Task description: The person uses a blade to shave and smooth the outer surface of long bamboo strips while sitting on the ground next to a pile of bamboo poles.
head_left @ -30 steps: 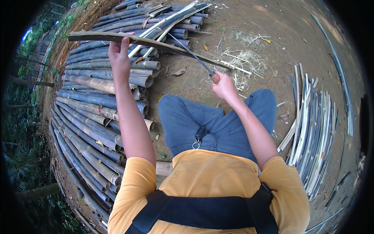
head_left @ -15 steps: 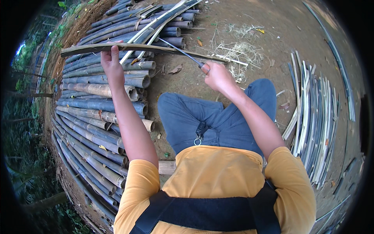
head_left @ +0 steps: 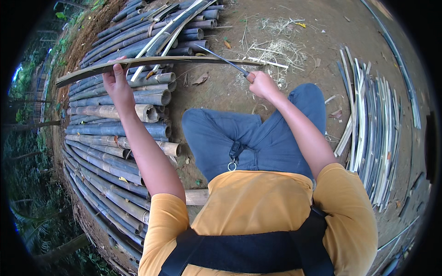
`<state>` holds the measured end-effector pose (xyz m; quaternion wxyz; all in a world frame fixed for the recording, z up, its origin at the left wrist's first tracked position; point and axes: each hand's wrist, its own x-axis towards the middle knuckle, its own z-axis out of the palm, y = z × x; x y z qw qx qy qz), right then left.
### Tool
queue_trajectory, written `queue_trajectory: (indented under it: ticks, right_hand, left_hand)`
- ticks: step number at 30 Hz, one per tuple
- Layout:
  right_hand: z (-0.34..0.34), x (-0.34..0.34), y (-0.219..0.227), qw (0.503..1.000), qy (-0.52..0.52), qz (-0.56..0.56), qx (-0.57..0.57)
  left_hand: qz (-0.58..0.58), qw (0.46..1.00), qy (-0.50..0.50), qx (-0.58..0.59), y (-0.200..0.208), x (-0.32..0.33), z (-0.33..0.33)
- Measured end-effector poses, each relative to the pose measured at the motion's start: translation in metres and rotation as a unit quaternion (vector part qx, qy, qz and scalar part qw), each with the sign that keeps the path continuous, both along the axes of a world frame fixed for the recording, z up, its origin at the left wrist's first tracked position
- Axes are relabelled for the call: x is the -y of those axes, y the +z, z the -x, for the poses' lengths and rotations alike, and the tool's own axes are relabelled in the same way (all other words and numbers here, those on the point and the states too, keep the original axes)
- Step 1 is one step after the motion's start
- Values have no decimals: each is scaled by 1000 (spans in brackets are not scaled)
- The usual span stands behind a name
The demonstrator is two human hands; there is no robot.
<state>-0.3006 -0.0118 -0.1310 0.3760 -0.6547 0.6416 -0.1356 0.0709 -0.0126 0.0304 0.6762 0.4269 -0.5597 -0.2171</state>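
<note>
1. While you sit with your legs folded, your two hands are well apart, each closed on a thing of its own.
2. Your left hand (head_left: 119,89): clamped on a long bamboo strip (head_left: 161,61) toward its left end, thumb against the dark near face, fingertips showing over the upper edge.
3. Your right hand (head_left: 264,85): wrapped round the wooden handle of a knife (head_left: 226,60), its thin blade pointing up and to your left.
4. Blade crosses the bamboo strip nearer its right end; you cannot tell from this view whether the edge bites in.
5. Bamboo strip position: out beyond your knees, running from above the bamboo poles (head_left: 108,164) on your left to beside the pale shavings (head_left: 287,56) on the ground.
6. On the far poles lie split lengths (head_left: 171,31), pale edges showing, slanting away from you.
7. To your right, past the knee, a spread of narrow slats (head_left: 374,131), dark and pale mixed.
8. On you: blue-grey trousers (head_left: 218,131), a clip with a metal ring (head_left: 235,149) at the waist, orange-yellow shirt (head_left: 258,200), black strap (head_left: 251,252) across it.
</note>
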Motion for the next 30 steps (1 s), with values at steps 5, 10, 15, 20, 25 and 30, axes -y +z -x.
queue_trajectory:
  ticks: [5,10,15,20,25,30]
  right_hand:
    - [-33,-1,34,999,28,13,-41]
    - [-14,-9,10,998,40,4,-46]
    - [-4,14,-5,997,-4,-34,-71]
    - [11,18,-34,994,-55,-48,-79]
    - [5,20,-21,994,15,-4,-104]
    - [15,34,-35,994,-18,-1,-112]
  left_hand:
    - [-37,997,69,-1,-22,-7,-34]
    - [-2,1000,13,-13,-27,-19,-26]
    - [-2,1000,-2,-10,-20,-11,-26]
    - [-13,1000,-16,11,-10,-10,-14]
    - [-12,1000,-6,16,-12,-8,-22]
    - [-9,1000,-13,13,-9,0,-16]
